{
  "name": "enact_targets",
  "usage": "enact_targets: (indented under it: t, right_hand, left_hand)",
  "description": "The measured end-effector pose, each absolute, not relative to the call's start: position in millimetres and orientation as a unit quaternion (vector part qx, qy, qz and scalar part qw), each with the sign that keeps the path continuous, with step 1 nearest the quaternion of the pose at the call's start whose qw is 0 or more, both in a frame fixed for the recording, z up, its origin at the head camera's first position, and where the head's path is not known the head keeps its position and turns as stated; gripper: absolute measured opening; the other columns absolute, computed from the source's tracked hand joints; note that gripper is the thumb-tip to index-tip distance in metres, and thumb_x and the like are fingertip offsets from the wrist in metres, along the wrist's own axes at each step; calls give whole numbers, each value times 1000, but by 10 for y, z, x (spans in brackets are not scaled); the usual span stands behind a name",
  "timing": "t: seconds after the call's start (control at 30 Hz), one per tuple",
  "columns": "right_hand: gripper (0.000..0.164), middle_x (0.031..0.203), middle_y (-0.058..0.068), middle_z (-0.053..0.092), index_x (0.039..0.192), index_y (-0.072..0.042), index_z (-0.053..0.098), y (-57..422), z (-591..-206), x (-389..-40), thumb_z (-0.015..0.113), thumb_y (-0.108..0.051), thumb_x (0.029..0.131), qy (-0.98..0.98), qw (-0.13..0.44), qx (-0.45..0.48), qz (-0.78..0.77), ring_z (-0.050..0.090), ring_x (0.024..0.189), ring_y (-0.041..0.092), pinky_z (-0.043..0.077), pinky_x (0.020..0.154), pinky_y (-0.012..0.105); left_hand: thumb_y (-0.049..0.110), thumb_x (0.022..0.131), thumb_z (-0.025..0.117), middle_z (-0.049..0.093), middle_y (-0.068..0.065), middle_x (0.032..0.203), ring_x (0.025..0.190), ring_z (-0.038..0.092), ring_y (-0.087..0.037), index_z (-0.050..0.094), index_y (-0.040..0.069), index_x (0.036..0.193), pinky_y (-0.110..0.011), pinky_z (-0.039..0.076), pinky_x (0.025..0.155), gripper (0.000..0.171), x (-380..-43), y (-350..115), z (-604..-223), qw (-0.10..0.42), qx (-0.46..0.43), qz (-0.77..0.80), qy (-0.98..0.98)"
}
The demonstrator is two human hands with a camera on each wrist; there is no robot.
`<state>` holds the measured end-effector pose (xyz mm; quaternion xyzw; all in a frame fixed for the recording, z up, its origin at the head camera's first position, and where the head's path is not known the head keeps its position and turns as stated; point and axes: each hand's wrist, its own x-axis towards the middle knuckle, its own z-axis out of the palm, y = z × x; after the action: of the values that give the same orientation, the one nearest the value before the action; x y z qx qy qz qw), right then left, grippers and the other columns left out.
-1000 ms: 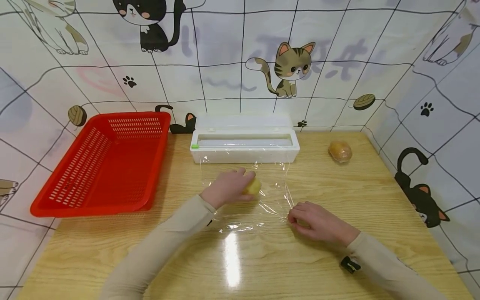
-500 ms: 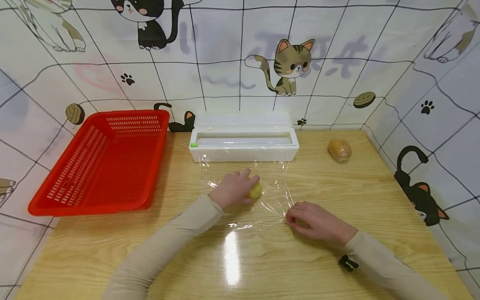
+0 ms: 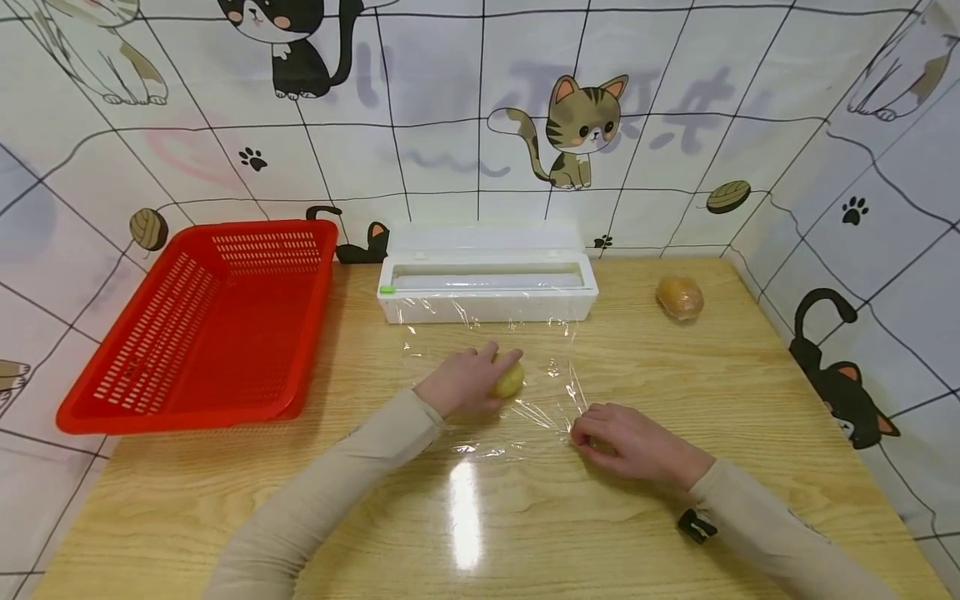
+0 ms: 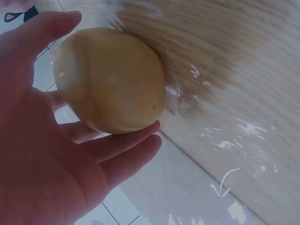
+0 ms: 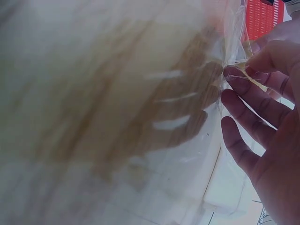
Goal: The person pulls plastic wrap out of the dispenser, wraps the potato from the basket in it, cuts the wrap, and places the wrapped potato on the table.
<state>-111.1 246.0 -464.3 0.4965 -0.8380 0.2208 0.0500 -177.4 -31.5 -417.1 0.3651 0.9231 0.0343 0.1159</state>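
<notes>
A yellow potato (image 3: 509, 379) rests on a clear sheet of cling film (image 3: 551, 379) in the middle of the table. My left hand (image 3: 467, 382) holds the potato from its left side; in the left wrist view the thumb and fingers lie around the potato (image 4: 112, 79). With its fingertips my right hand (image 3: 637, 442) pinches the film's near right corner, and creases run from there toward the potato. The right wrist view shows the bunched film (image 5: 236, 61) between thumb and index finger. At its far edge the film runs up to a white dispenser box (image 3: 487, 308).
The dispenser's lid (image 3: 487, 239) is raised, with a green slider (image 3: 387, 289) at its left end. A red plastic basket (image 3: 300, 358) stands at the left. A film-wrapped brownish round item (image 3: 680, 298) lies at the back right. Cat-patterned walls enclose the wooden table (image 3: 375, 533).
My left hand and the potato have shifted slightly to the right. The film's near right corner has drawn into tighter creases at my right hand, which has hardly moved.
</notes>
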Motion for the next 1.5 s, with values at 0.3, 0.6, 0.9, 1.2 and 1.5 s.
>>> enact_targets:
  t: [0.3, 0.6, 0.9, 1.2, 1.5]
  right_hand:
    - [7, 88, -13, 54, 90, -18, 60, 2484, -4594, -1079, 64, -13, 87, -856, 34, 468, 217, 50, 77, 3, 45, 68, 24]
    - [18, 90, -12, 55, 92, -15, 61, 2516, -4510, -1096, 71, -5, 80, -857, 32, 461, 227, 54, 80, 7, 47, 70, 27]
    - [9, 88, -13, 55, 91, -13, 60, 2540, -4450, -1125, 63, -5, 89, -877, 3, 413, 244, 53, 81, 5, 49, 70, 28]
    - [17, 84, -2, 62, 89, -11, 58, 2548, -4471, -1264, 61, 6, 88, -864, -26, 337, 374, 57, 79, 7, 50, 69, 27]
    - [19, 82, -4, 60, 89, -11, 58, 2536, -4477, -1324, 61, 8, 87, -847, -6, 366, 385, 55, 75, 6, 49, 67, 26]
  left_hand:
    - [43, 90, 65, 38, -20, 144, 116, 52, -41, 26, 16, 152, -51, 48, 89, 78, -1723, -475, -4095, 68, 387, 7, 919]
    - [23, 83, 76, 46, -17, 118, 98, 50, -32, 46, 4, 128, -40, 52, 72, 57, -1268, -1067, -4245, 41, 364, 66, 928]
    - [36, 78, 80, 40, 0, 85, 76, 42, -18, 53, 7, 97, -29, 40, 62, 44, -1017, -1473, -4435, 20, 417, 76, 905]
    - [13, 77, 74, 42, 2, 80, 76, 43, -18, 55, 9, 92, -30, 41, 66, 24, -1125, -1613, -4488, -3, 451, 73, 890]
    - [-1, 82, 67, 56, 0, 86, 80, 52, -17, 60, 7, 96, -31, 48, 71, 17, -1139, -1736, -4474, 37, 426, 163, 889]
